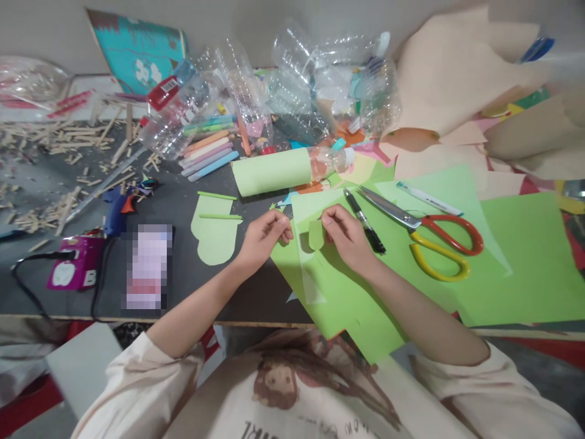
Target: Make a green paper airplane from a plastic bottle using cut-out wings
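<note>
My right hand (343,235) pinches a small rounded piece of green paper (315,236) above the sheets. To its left, my left hand (269,235) has its fingers curled together; whether anything is between them I cannot make out. Under both hands lie bright green paper sheets (356,299) and a paler green sheet (305,207). Beside my right hand are a black pen (364,221) and scissors (411,222) with one red and one yellow handle. Left of my left hand rest pale green rounded paper cutouts (217,238) with thin rolled green strips (220,217) along their top edges.
A plastic bottle wrapped in green paper (274,171) lies behind my hands. Farther back are clear bottles (297,85), chalk-like coloured sticks (210,152) and beige sheets (457,73). At left are a phone (148,265), a blue glue gun (115,207), a purple box (77,262) and wood scraps (68,143).
</note>
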The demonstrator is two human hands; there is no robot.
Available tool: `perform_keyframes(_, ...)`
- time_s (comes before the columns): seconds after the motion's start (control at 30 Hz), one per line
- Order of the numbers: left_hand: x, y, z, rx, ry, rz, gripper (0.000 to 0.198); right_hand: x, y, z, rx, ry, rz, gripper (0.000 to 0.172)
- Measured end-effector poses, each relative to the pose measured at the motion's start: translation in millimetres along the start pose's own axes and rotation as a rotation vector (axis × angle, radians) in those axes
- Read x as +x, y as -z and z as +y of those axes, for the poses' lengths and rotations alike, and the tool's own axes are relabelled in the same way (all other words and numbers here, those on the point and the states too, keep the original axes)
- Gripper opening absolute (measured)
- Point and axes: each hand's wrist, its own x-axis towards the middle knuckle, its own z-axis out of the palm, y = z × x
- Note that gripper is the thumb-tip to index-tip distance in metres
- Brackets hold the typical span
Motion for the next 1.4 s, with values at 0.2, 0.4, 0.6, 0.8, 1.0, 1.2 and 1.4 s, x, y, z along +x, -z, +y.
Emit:
perform_keyframes(0.2,-3,-2.0,-5,-0.007,-0.01,0.061,0.037,0,-1,2,0.029,-0.027,0.001,0.036)
perform_keyframes(0.4,-2,1.5,-3,0.056,0.001,0.016,0.05,0,-3,1,0.032,-0.06,-0.02,0.032)
perform_keyframes(0.6,-3,-0.6,-2,0.298,-0.124,-0.053,0.018,-4,-9,0,0.001,-0.029,-0.072,0.02)
perform_keyframes(0.8,-1,0.7,-3,0.364,-0.097,0.006,0.019,-3,-8,-1,-0.003,-0.042,-0.105,0.018)
perform_keyframes(1.0,-1,-1.2,-4,0.367,-0.088,-0.035,0.015,-2,-8,-1,0.006,-0.046,-0.118,0.017)
perform_keyframes(1.2,-5,-4.4,-3,0.464,-0.128,-0.148,0.015,-3,-11,1,-0.058,-0.027,-0.168,0.015)
perform_keyframes(1.4,3,21.0,16,0.661,-0.17,-0.001,0.013,-2,-7,-2,0.016,-0.036,-0.083,0.032)
